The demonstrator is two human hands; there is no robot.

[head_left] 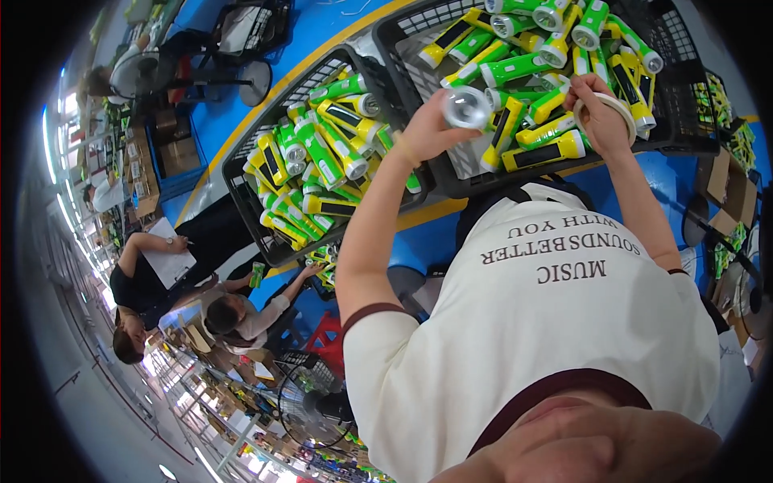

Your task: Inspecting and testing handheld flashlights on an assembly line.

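Left hand [425,133] grips a torch [466,107], lens up, long axis apparently end-on to us! Right hand [600,121], farther off, rightward, curls by a pale ring [626,114]; its pinch, I can't tell. Beyond both: torches [515,70] heaped in a crate [684,68]; leftward, another crate [248,211].
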